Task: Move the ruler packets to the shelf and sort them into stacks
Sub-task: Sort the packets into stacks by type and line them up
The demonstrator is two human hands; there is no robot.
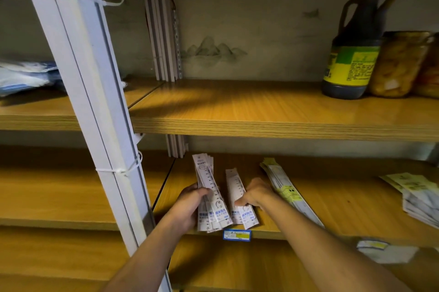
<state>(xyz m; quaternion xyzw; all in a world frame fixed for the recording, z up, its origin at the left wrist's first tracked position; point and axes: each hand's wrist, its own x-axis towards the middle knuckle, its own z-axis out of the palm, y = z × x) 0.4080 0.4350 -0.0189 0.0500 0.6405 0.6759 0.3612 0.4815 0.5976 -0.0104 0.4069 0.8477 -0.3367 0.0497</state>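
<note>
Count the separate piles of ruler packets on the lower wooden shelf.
4: a fanned white bundle in the left hand, a flat stack under the right hand, a yellow-labelled pile beside it, another far right, partly cropped.

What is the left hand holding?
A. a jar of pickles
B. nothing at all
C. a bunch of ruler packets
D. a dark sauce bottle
C: the left hand grips a fanned bunch of ruler packets over the lower shelf, while the dark bottle stands untouched on the shelf above.
</note>
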